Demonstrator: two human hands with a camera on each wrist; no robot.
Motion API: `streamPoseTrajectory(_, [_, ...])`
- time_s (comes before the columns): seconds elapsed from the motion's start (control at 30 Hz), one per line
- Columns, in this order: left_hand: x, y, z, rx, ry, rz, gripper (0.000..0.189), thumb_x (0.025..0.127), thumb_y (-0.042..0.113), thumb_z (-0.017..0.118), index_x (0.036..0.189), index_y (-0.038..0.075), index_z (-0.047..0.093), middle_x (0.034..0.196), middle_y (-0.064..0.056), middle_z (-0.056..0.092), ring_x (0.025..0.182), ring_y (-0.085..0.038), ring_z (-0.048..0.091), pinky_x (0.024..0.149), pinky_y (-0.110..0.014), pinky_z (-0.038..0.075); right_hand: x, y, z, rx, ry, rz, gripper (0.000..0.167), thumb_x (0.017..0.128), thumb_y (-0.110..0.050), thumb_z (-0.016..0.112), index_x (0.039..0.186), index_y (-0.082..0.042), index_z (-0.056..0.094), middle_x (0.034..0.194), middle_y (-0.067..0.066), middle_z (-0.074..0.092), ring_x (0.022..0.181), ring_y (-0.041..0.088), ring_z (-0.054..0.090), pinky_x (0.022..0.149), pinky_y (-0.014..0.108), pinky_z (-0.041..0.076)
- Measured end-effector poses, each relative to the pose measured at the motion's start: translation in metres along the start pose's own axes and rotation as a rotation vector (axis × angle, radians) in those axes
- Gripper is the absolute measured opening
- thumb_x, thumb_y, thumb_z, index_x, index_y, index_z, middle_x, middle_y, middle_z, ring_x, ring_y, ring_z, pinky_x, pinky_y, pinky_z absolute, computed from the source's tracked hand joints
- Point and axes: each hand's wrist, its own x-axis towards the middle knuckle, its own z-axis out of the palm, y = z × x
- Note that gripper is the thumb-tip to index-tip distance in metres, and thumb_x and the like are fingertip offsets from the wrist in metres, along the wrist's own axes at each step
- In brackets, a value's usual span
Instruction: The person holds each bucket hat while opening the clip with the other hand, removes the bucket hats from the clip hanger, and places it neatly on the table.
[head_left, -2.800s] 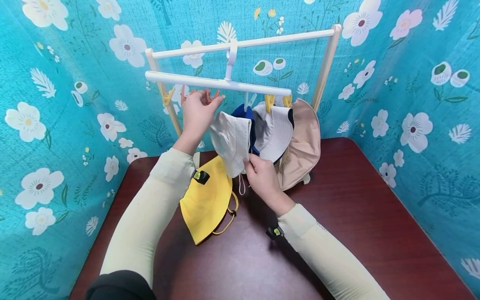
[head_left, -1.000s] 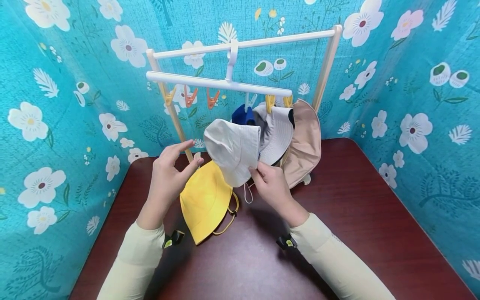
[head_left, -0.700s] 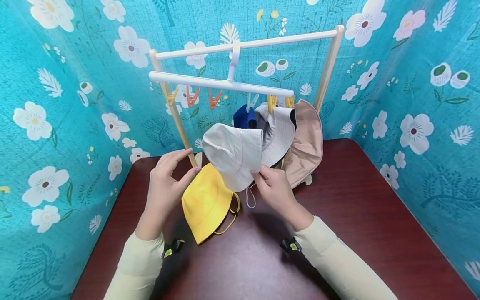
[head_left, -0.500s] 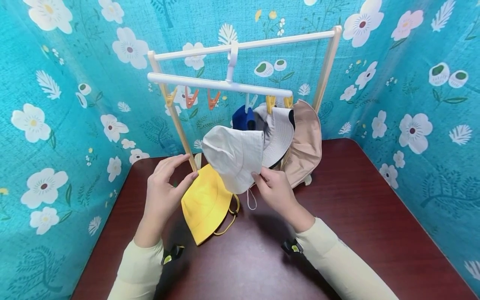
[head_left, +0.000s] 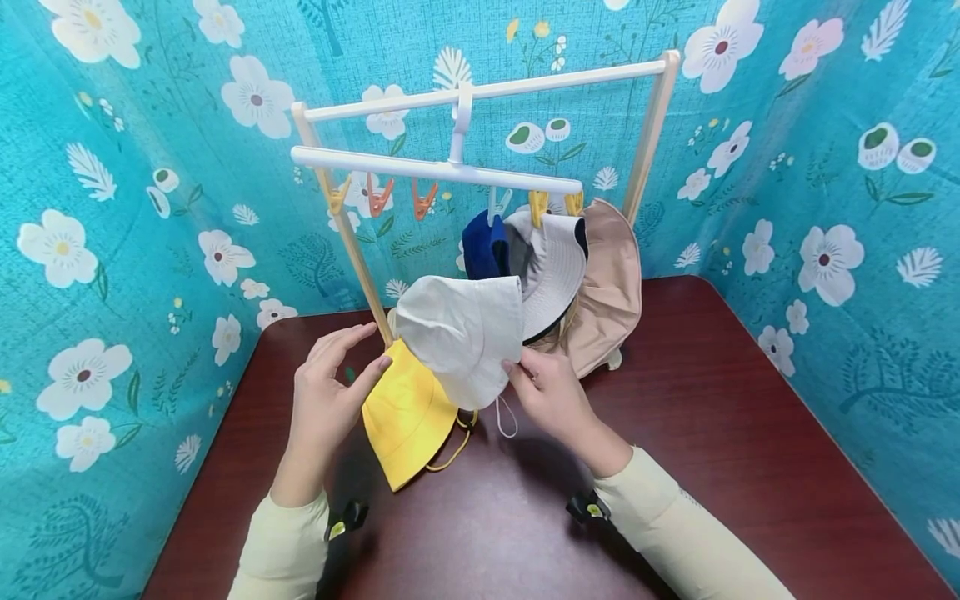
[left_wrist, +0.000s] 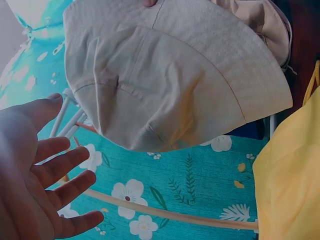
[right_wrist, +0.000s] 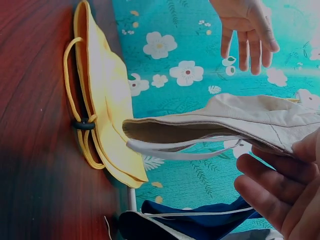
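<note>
The white clip hanger hooks over the rail of a pale wooden rack. In front of the hanger and below its middle, the right hand holds an off-white bucket hat, thumb and fingers pinching the brim. The hat is tipped on its side, its crown toward the hanger's left end, and a thin white cord loops down from it. Below the hanger's left part, the left hand is near the crown but apart from it, fingers spread wide and thumb standing away from them.

Lower down under the hanger's left half, a yellow bucket hat rests on the dark red table; its yellow chin cord carries a black toggle. Along the hanger's left half hang a yellow clip and two orange clips. Right of its middle, a pale blue clip grips a blue hat. Nearer the right end, a yellow clip grips a light grey bucket hat with a dark underside. Beige fabric shows beside the hanger's right end; its kind is unclear. Behind the hanger spreads a turquoise floral curtain.
</note>
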Motion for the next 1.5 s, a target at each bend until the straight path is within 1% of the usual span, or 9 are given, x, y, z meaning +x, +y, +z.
streamPoseTrajectory(0.2, [-0.003,-0.004,0.003,0.001,-0.008,-0.018,0.054,0.086,0.029,0.086,0.136,0.022,0.068,0.133,-0.001,0.068,0.124,-0.02,0.059,0.073,-0.014,0.047,-0.004,0.0,0.002,0.076,-0.054,0.074,0.015,0.093,-0.003,0.071,0.103,-0.01,0.078,0.093,-0.001,0.078,0.078,0.006,0.065,0.072,0.028,0.055])
streamPoseTrajectory(0.47, [-0.002,-0.004,0.001,0.002,0.006,-0.008,0.053,0.085,0.026,0.087,0.135,0.02,0.069,0.131,-0.002,0.069,0.12,-0.02,0.06,0.069,-0.013,0.046,-0.006,0.001,0.002,0.162,-0.17,0.213,0.012,0.097,-0.008,0.068,0.102,-0.011,0.078,0.08,-0.003,0.071,0.067,0.006,0.053,0.062,0.023,0.046])
streamPoseTrajectory(0.63, [-0.002,-0.009,-0.002,0.007,0.0,-0.057,0.052,0.086,0.028,0.085,0.135,0.021,0.069,0.132,-0.003,0.069,0.125,-0.022,0.059,0.091,-0.037,0.056,-0.002,0.001,0.0,0.25,-0.243,0.305,0.01,0.098,-0.009,0.067,0.097,-0.006,0.077,0.081,0.002,0.074,0.068,0.006,0.064,0.063,0.024,0.053])
streamPoseTrajectory(0.73, [-0.001,-0.012,-0.004,-0.005,0.001,-0.078,0.051,0.087,0.028,0.084,0.135,0.021,0.069,0.132,-0.005,0.069,0.127,-0.025,0.059,0.102,-0.054,0.051,0.001,0.001,-0.002,0.372,-0.305,0.371,0.013,0.099,-0.007,0.065,0.098,0.002,0.075,0.085,0.011,0.077,0.072,0.017,0.073,0.067,0.029,0.06])
streamPoseTrajectory(0.87, [0.0,-0.015,-0.005,-0.013,0.002,-0.086,0.05,0.088,0.029,0.084,0.135,0.021,0.069,0.132,-0.005,0.069,0.127,-0.026,0.059,0.103,-0.057,0.05,0.003,0.004,-0.001,0.527,-0.385,0.431,0.018,0.101,-0.002,0.06,0.102,0.012,0.071,0.091,0.022,0.076,0.077,0.029,0.075,0.071,0.045,0.062])
streamPoseTrajectory(0.97, [0.001,-0.018,-0.003,-0.006,-0.006,-0.09,0.05,0.088,0.03,0.083,0.134,0.02,0.069,0.132,-0.006,0.069,0.127,-0.026,0.058,0.103,-0.057,0.049,0.002,0.008,0.002,0.598,-0.44,0.466,0.019,0.101,0.0,0.057,0.103,0.017,0.067,0.092,0.025,0.074,0.078,0.029,0.073,0.074,0.057,0.06])
streamPoseTrajectory(1.23, [0.001,-0.018,-0.001,0.006,-0.023,-0.086,0.051,0.087,0.032,0.084,0.135,0.021,0.068,0.133,-0.005,0.068,0.127,-0.024,0.058,0.1,-0.053,0.053,-0.002,0.015,0.009,0.584,-0.514,0.5,0.019,0.101,-0.002,0.057,0.101,0.015,0.066,0.089,0.021,0.074,0.07,0.034,0.072,0.071,0.05,0.062])
streamPoseTrajectory(1.4, [0.002,-0.017,-0.001,0.017,-0.03,-0.083,0.051,0.088,0.033,0.083,0.135,0.021,0.068,0.133,-0.004,0.068,0.127,-0.024,0.058,0.098,-0.052,0.054,-0.002,0.02,0.013,0.593,-0.538,0.516,0.018,0.1,-0.001,0.057,0.099,0.015,0.066,0.085,0.019,0.074,0.073,0.048,0.07,0.071,0.056,0.061])
streamPoseTrajectory(1.5, [0.001,-0.016,-0.002,0.022,-0.032,-0.087,0.051,0.088,0.033,0.083,0.135,0.02,0.068,0.133,-0.005,0.068,0.127,-0.024,0.058,0.097,-0.052,0.055,-0.001,0.023,0.015,0.593,-0.544,0.558,0.018,0.1,-0.002,0.058,0.099,0.014,0.067,0.084,0.017,0.075,0.072,0.045,0.071,0.072,0.056,0.06])
